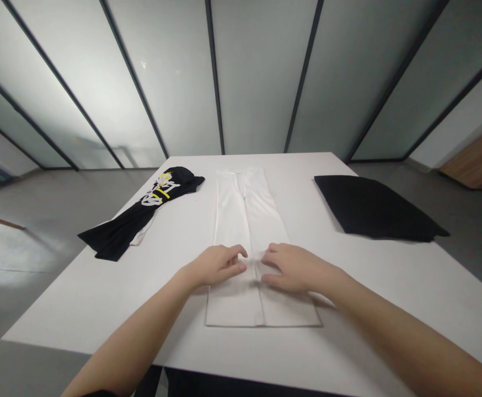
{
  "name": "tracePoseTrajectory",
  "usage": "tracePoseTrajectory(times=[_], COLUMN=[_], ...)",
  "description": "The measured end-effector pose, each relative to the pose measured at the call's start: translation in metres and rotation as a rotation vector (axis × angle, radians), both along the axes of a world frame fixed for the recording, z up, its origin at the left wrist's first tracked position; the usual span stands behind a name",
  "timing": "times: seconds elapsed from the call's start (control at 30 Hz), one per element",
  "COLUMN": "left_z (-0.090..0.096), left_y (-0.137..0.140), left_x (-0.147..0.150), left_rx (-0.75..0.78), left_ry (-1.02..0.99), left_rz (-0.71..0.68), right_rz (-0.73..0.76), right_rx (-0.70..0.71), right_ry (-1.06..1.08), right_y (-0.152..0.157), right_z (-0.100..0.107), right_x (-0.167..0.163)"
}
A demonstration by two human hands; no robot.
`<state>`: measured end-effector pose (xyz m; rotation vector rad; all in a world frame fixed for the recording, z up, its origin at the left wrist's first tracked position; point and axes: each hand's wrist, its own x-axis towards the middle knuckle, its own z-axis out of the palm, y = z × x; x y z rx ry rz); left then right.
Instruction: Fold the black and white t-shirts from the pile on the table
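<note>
A pair of white trousers lies flat lengthwise on the white table, waist at the far end and leg hems near me. My left hand hovers over or rests lightly on the left trouser leg; whether it touches cannot be made out. Opposite it, my right hand is at the right leg, its fingers pointing in towards the middle seam. Both hands have loosely bent fingers, thumb apart from the rest, with nothing visible between them. A narrow gap separates the two hands.
On the left of the white table lies a black printed shirt, gathered lengthwise, with a white bit beneath. A flat black cloth lies near the right edge. Behind the table stands a frosted glass partition with dark frames.
</note>
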<state>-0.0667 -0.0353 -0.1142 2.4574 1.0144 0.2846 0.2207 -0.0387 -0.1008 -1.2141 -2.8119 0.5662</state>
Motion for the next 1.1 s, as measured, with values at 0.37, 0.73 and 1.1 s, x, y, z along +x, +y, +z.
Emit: tracePoseTrajectory(times=[0.37,0.73,1.1], left_z=[-0.052,-0.007,-0.05], left_y=[0.008,-0.007,0.009], left_x=[0.005,0.019,0.015], left_rx=[0.279,0.145,0.3], left_ry=[0.293,0.149,0.274], left_rz=[0.159,0.181,0.266], right_rz=[-0.072,-0.016,-0.13], right_rx=[0.181,0.03,0.213], right_ry=[0.012,0.013,0.015], right_y=[0.033,-0.008,0.024], right_z=[-0.072,-0.007,-0.053], right_x=[0.01,-0.002,-0.006])
